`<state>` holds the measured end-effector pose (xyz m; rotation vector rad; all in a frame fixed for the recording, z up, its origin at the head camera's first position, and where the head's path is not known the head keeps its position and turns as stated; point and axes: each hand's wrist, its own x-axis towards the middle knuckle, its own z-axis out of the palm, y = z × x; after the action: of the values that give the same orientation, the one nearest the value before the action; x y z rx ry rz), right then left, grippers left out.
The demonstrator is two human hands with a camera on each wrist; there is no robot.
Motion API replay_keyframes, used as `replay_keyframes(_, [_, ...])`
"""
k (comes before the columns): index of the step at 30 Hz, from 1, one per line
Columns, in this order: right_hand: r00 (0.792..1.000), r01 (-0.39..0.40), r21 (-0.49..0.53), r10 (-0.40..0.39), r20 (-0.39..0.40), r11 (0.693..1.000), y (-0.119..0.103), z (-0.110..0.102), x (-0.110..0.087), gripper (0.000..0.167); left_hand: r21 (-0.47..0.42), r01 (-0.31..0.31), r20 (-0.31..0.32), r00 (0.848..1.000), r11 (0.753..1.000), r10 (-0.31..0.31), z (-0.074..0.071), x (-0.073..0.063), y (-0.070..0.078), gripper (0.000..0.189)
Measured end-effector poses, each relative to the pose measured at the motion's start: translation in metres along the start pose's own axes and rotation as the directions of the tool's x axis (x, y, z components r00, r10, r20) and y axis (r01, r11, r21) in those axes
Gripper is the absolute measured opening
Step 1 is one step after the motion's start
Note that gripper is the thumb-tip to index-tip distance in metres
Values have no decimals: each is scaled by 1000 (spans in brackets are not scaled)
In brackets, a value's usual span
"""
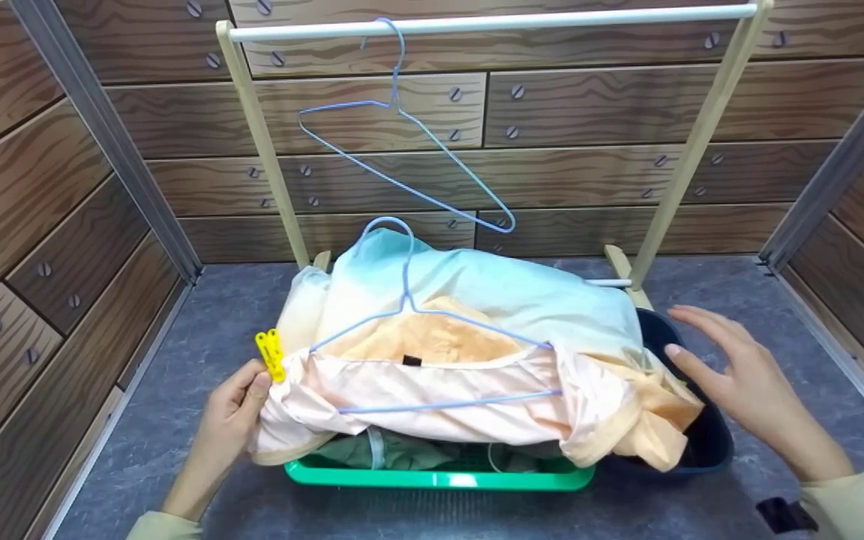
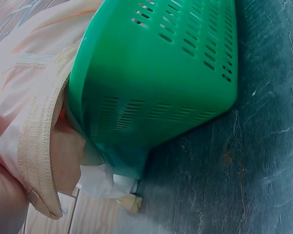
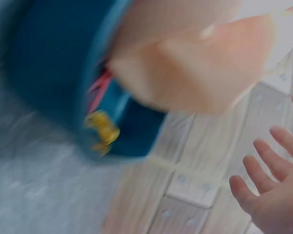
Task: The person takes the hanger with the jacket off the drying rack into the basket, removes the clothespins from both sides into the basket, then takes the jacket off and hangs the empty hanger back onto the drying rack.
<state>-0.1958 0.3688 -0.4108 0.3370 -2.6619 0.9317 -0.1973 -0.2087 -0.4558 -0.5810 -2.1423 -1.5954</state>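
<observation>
A thin jacket (image 1: 477,281), fading from light blue to peach, lies spread over the green basket with its pale pink lining turned up at the neck. A blue wire hanger (image 1: 406,300) sits inside its neck, hook upward. My left hand (image 1: 223,420) pinches the jacket's left shoulder, right beside a yellow clothespin (image 1: 271,354). The jacket's zipper edge (image 2: 41,131) hangs by that hand in the left wrist view. Fingers spread, my right hand (image 1: 751,375) is held empty over the dark blue bin (image 1: 713,442), apart from the jacket.
The green basket (image 1: 439,478) holds darker green clothes under the jacket. In the bin lie a yellow clothespin (image 3: 103,130) and a pink one (image 3: 101,87). A second blue hanger (image 1: 409,154) hangs on the white rail (image 1: 552,20) of a wooden-legged rack behind.
</observation>
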Motion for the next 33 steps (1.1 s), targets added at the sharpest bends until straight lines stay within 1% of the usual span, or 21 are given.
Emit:
replay_keyframes(5, [998, 55, 53, -54, -24, 997, -32, 5, 3, 47, 8, 17, -4, 1000, 1000, -17, 0, 0, 0, 20])
replay_keyframes(8, [995, 94, 77, -93, -19, 993, -47, 9, 4, 47, 8, 5, -1, 1000, 1000, -5, 0, 0, 1, 20])
replay_keyframes(11, [988, 156, 103, -156, -4, 982, -60, 13, 6, 47, 1, -3, 4, 1000, 1000, 3, 0, 0, 1, 21])
replay_keyframes(15, [976, 215, 133, -218, 9, 968, -74, 20, 8, 48, 8, -3, 2, 1000, 1000, 3, 1, 1, 2, 21])
replay_keyframes(19, [972, 215, 169, -228, 56, 962, -84, 27, 11, 45, 13, 1, -4, 1000, 1000, -1, 1, 1, 3, 20])
replay_keyframes(23, [968, 196, 179, -219, 120, 964, -88, 31, 13, 41, 4, -3, -8, 1000, 1000, 3, 2, 0, 3, 20])
replay_keyframes(28, [964, 191, 191, -221, 149, 963, -91, 34, 16, 38, 1, -11, -9, 1000, 1000, 11, 2, 1, 3, 20])
replay_keyframes(33, [955, 194, 188, -229, 186, 963, -95, 37, 19, 32, 1, 4, -14, 1000, 1000, -4, 3, 2, 4, 19])
